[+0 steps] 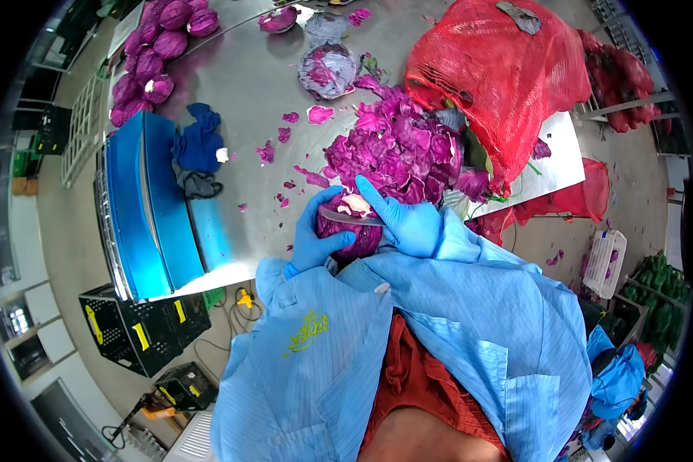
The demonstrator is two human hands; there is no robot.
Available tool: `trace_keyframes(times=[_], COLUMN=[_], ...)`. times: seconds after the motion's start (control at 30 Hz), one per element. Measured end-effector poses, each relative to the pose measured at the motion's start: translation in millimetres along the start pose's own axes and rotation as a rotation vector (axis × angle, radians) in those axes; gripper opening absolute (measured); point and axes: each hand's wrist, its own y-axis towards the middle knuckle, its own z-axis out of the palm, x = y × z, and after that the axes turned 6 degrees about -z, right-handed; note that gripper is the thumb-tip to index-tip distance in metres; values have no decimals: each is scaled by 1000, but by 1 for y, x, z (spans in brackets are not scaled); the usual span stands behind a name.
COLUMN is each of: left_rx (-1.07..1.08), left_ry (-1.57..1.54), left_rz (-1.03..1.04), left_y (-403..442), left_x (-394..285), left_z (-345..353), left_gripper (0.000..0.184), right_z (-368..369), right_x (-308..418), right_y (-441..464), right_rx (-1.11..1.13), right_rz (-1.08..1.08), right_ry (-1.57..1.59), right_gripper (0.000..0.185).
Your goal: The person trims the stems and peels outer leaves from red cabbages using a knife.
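Near the table's front edge, my left hand (313, 235), in a blue glove, is wrapped round the left side of a purple cabbage (349, 239). My right hand (408, 223), also gloved, is closed on a knife with its index finger stretched toward the cabbage top. The knife blade (349, 218) lies across the cabbage, just below its pale cut stem (355, 205). The handle is hidden in my right hand. Loose purple leaves (396, 142) are heaped right behind both hands.
A red mesh bag (500, 77) stands at the back right. Several cabbages (162, 35) lie at the back left, beyond a blue bin (150, 204) and a dark blue cloth (199, 138). An untrimmed cabbage (327, 71) sits behind the leaves on the metal table (242, 85).
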Motion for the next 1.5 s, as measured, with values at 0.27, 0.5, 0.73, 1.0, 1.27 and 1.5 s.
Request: trace_keyframes(times=[0.27,0.5,0.73,1.0,1.27,1.5], left_rx=[8,4,15,68,63,12], left_ry=[0,50,24,7,154,82], left_rz=[-61,-1,-59,9,34,4], left_y=[-9,-13,-14,-12,-8,-11], left_x=[2,3,-5,-9,-15,-15], left_z=[4,12,18,15,17,21], left_gripper=[89,91,91,98,94,97], right_z=[26,25,7,-21,-8,-24], right_x=[-12,-21,-19,-61,-18,5], right_y=[-13,-23,-21,-36,-21,-7], right_rx=[-78,-93,-31,-279,-207,-44], right_rz=[-88,-138,-90,267,6,-212], right_ry=[-261,-237,-236,-166,75,-237], right_gripper=[79,70,59,42,61,66])
